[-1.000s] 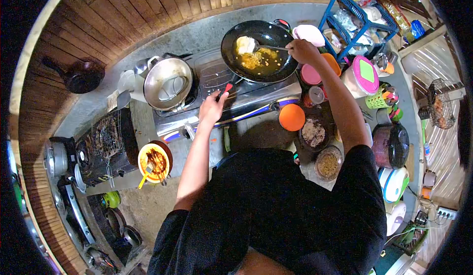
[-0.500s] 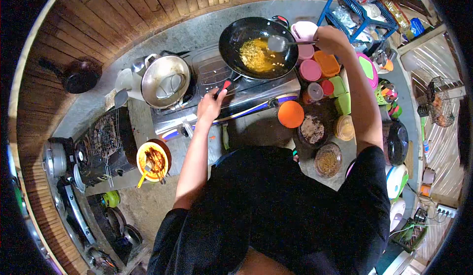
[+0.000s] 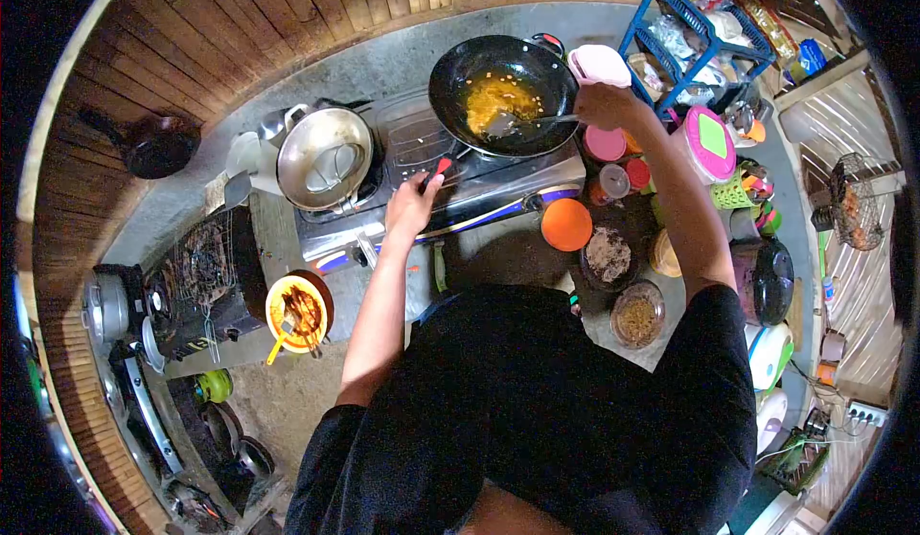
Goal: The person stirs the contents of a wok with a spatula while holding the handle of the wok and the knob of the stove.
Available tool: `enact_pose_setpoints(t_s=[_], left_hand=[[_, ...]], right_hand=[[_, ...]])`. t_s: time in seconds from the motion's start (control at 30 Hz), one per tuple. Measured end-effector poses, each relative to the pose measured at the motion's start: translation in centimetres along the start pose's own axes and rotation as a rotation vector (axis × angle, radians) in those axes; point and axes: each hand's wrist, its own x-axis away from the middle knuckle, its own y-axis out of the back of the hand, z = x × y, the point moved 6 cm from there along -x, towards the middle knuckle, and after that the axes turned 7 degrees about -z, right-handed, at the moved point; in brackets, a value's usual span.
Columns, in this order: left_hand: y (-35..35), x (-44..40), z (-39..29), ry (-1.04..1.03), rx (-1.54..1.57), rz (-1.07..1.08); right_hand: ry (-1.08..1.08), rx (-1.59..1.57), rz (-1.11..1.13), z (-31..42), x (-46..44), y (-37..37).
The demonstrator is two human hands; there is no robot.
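A black wok [image 3: 460, 66] sits on the right burner of the gas stove [image 3: 412, 190]. Yellow oil with small chopped bits [image 3: 496, 97] pools inside it. My left hand [image 3: 410, 207] is closed round the wok's black and red handle [image 3: 438, 171]. Over the wok's right rim, my right hand [image 3: 610, 106] grips the handle of a spatula [image 3: 503, 124], whose blade lies down in the oil at the lower part of the wok.
A metal pan [image 3: 324, 166] stands on the left burner. Right of the stove are an orange lid [image 3: 566, 225], lidded tubs [image 3: 604, 142] and a bowl of brown paste [image 3: 608, 254]. A yellow bowl [image 3: 278, 297] with sauce sits at left; a blue rack [image 3: 661, 3] stands at back right.
My right hand has moved down and slightly left, bringing the spatula from above the wok's right side into the oil. The chopped bits have spread out. My left hand stays on the handle.
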Motion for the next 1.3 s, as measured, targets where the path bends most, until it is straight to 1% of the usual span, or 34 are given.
enact_pose_setpoints(t_s=[0.03,0.1,0.13,0.2,0.23,0.3,0.33,0.4,0.43,0.5,0.53,0.63,0.67,0.7,0.77,0.8,0.83,0.87,0.9,0.93,0.97,1.03,1.07,1.13,1.17,1.23,1.27,1.3], left_hand=[[0.0,0.0,0.0,0.001,-0.002,-0.004],[-0.1,-0.2,0.2,0.001,-0.005,-0.008],[-0.4,-0.4,0.5,-0.007,-0.010,-0.002],[-0.4,-0.5,0.6,-0.015,-0.016,0.002],[-0.3,-0.3,0.4,-0.013,-0.020,-0.002],[0.2,0.0,0.0,-0.009,-0.022,-0.006],[0.5,0.3,-0.4,-0.025,-0.037,-0.019],[0.5,0.4,-0.4,-0.039,-0.047,-0.031],[0.5,0.2,-0.3,-0.067,-0.053,-0.035],[0.5,0.4,-0.6,-0.090,-0.049,-0.038],[0.8,0.6,-1.0,-0.084,-0.051,-0.034],[0.7,0.9,-0.6,-0.089,-0.025,-0.067],[0.5,0.8,-0.4,-0.099,-0.013,-0.069],[0.3,0.8,-0.1,-0.109,-0.001,-0.070],[-0.2,0.8,0.2,-0.133,0.046,-0.086],[-0.1,0.9,0.0,-0.141,0.073,-0.093],[0.4,1.2,-0.4,-0.151,0.099,-0.098],[0.5,1.4,-0.6,-0.097,0.103,-0.062],[0.4,1.5,-0.6,-0.098,0.111,-0.060],[0.3,1.6,-0.5,-0.119,0.135,-0.087],[0.3,1.7,-0.5,-0.140,0.160,-0.112],[0.0,1.6,-0.2,-0.134,0.165,-0.094],[-0.2,1.5,-0.2,-0.127,0.161,-0.081],[-0.7,1.4,0.1,-0.133,0.179,-0.062],[-1.0,1.3,0.2,-0.138,0.190,-0.048],[-1.1,1.2,0.1,-0.123,0.203,-0.008],[-1.1,1.2,0.2,-0.099,0.208,0.023],[-1.3,1.1,0.2,-0.112,0.210,0.034]], right_hand=[[-0.001,0.000,-0.002,0.5,-0.5,-0.8],[-0.328,-0.041,0.084,-0.4,-1.4,-2.3],[-0.328,-0.041,0.083,0.0,-1.7,-2.4],[-0.471,-0.190,-0.135,-0.2,-1.8,-2.1],[-0.470,-0.190,-0.137,-0.5,-1.9,-2.8],[-0.469,-0.295,-0.231,-1.5,-1.8,-3.5],[-0.467,-0.293,-0.230,-1.3,-1.6,-1.9],[-0.302,-0.056,-0.058,-0.6,-1.0,0.5],[-0.298,-0.053,-0.054,-1.0,-0.5,0.3],[-0.203,0.005,-0.251,-1.3,1.1,1.9],[-0.195,0.010,-0.244,-1.3,1.5,2.1],[-0.303,0.086,-0.214,-1.1,3.5,3.1],[-0.338,0.063,-0.210,-1.8,4.0,1.3],[-0.328,0.070,-0.200,-1.0,4.0,1.1],[-0.609,0.106,-0.305,0.7,5.4,2.2],[-0.600,-0.021,-0.405,2.2,5.7,3.6],[-0.597,-0.014,-0.397,3.4,5.3,3.8],[-0.685,0.007,-0.330,4.0,5.1,3.4],[-0.775,0.027,-0.266,4.1,5.1,2.6],[-0.843,0.053,-0.312,4.6,4.8,2.2],[-0.866,-0.092,-0.309,4.9,5.2,1.3],[-0.855,-0.219,-0.515,5.9,5.2,0.0],[-0.860,-0.211,-0.511,6.2,5.5,-0.5],[-0.925,-0.288,-0.311,8.4,5.3,-1.1],[-0.934,-0.280,-0.307,9.3,5.2,-0.8],[-1.065,-0.487,-0.340,11.1,5.5,-0.1],[-1.007,-0.532,-0.348,12.3,5.5,1.0],[-1.024,-0.525,-0.350,12.9,5.8,1.1]])
